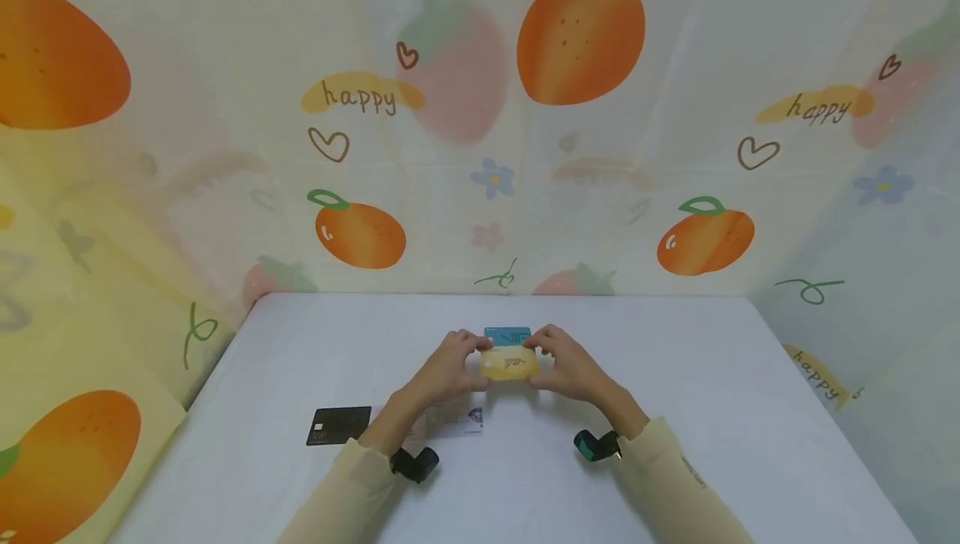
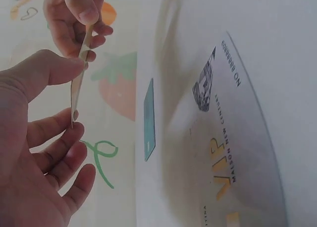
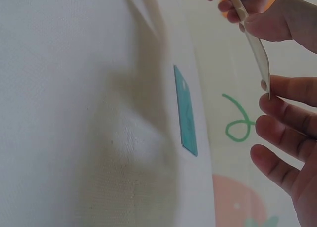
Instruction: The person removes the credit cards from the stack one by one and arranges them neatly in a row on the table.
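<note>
A yellow card is held up over the white table by both hands. My left hand pinches its left end between thumb and fingers. At the opposite end, my right hand grips it the same way. Seen edge-on in the right wrist view, the card bends slightly. Behind it a teal card lies flat on the table; the yellow card overlaps its lower part in the head view. Below the left hand lies a pale see-through VIP card, partly covered by the left forearm in the head view.
On the left part of the white table a black card lies in a row with the pale cards, near the left sleeve. A fruit-patterned cloth hangs behind the table's far edge and along its sides.
</note>
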The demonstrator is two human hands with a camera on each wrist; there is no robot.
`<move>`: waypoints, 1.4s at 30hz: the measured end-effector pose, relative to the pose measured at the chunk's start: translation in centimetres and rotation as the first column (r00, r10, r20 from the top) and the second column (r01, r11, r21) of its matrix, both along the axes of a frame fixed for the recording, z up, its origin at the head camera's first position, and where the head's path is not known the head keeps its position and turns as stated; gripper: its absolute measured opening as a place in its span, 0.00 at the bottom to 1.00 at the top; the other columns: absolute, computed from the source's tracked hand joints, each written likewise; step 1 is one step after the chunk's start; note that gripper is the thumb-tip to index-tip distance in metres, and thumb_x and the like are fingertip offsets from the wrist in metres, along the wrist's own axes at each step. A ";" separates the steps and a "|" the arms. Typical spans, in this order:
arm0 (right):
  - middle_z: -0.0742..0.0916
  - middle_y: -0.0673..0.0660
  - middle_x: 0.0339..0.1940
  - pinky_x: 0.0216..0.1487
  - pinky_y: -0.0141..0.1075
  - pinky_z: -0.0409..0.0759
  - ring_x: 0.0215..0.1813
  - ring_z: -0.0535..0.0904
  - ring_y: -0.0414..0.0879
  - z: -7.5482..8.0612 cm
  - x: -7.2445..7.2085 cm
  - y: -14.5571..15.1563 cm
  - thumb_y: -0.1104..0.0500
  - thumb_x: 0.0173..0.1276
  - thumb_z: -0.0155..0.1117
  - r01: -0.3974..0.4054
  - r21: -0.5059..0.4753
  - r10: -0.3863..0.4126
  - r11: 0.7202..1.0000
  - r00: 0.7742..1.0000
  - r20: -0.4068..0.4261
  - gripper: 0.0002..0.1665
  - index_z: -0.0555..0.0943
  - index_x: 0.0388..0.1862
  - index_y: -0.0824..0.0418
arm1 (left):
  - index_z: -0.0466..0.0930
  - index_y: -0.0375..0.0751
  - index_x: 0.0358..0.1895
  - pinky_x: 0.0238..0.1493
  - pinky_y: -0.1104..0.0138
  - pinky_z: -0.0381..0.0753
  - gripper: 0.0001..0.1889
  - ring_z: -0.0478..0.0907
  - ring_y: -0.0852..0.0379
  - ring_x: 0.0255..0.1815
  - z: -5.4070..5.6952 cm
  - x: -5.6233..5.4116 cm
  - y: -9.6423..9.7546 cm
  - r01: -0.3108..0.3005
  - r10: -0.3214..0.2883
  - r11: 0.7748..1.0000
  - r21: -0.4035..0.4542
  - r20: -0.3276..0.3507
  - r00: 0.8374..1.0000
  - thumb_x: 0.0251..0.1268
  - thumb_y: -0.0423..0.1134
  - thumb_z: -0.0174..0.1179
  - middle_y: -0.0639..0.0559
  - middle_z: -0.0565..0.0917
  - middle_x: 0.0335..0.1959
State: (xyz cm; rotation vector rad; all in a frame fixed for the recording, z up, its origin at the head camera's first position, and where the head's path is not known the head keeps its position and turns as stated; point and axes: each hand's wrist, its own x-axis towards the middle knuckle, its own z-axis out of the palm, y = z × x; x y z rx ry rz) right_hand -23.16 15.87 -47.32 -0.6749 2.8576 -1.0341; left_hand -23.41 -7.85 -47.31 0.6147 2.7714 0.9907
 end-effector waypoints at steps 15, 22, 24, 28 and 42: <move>0.79 0.51 0.49 0.49 0.40 0.77 0.49 0.75 0.46 0.0 1.3 -0.1 0.55 0.52 0.74 -0.001 0.022 0.001 1.000 1.000 0.001 0.25 0.82 0.51 0.56 | 0.78 0.46 0.58 0.57 0.53 0.76 0.28 0.71 0.50 0.56 -0.1 1.5 0.3 -0.050 0.050 0.999 -0.011 0.007 0.999 0.50 0.45 0.71 0.48 0.77 0.55; 0.79 0.51 0.49 0.49 0.41 0.78 0.49 0.75 0.47 0.0 1.9 0.0 0.55 0.53 0.74 -0.006 0.035 0.005 0.999 1.000 0.027 0.26 0.81 0.52 0.58 | 0.78 0.47 0.58 0.57 0.53 0.76 0.28 0.70 0.50 0.56 -0.6 1.9 0.4 -0.039 0.039 0.999 -0.006 0.024 0.999 0.51 0.45 0.71 0.48 0.77 0.55; 0.79 0.50 0.49 0.49 0.40 0.78 0.49 0.75 0.46 -0.1 2.0 0.0 0.55 0.53 0.75 -0.004 0.043 0.003 0.999 0.999 0.037 0.27 0.81 0.52 0.58 | 0.78 0.47 0.58 0.57 0.53 0.76 0.27 0.70 0.50 0.55 -0.8 1.9 0.5 -0.033 0.033 0.999 -0.005 0.029 0.999 0.51 0.46 0.71 0.48 0.77 0.55; 0.80 0.50 0.48 0.48 0.39 0.77 0.48 0.74 0.45 -0.3 2.2 0.0 0.55 0.53 0.75 -0.012 0.050 0.010 0.999 0.999 0.040 0.26 0.82 0.51 0.58 | 0.78 0.44 0.57 0.55 0.54 0.76 0.27 0.71 0.51 0.53 -1.3 2.0 0.5 -0.012 0.012 1.000 -0.018 0.005 1.000 0.51 0.45 0.70 0.48 0.78 0.53; 0.79 0.49 0.45 0.43 0.36 0.74 0.45 0.73 0.44 -1.4 2.9 0.3 0.54 0.51 0.75 -0.038 0.073 0.034 0.997 0.997 0.066 0.26 0.81 0.51 0.58 | 0.79 0.42 0.55 0.52 0.57 0.75 0.27 0.71 0.53 0.50 -2.5 2.7 0.7 0.033 -0.033 0.998 -0.046 -0.016 0.999 0.49 0.46 0.71 0.49 0.79 0.49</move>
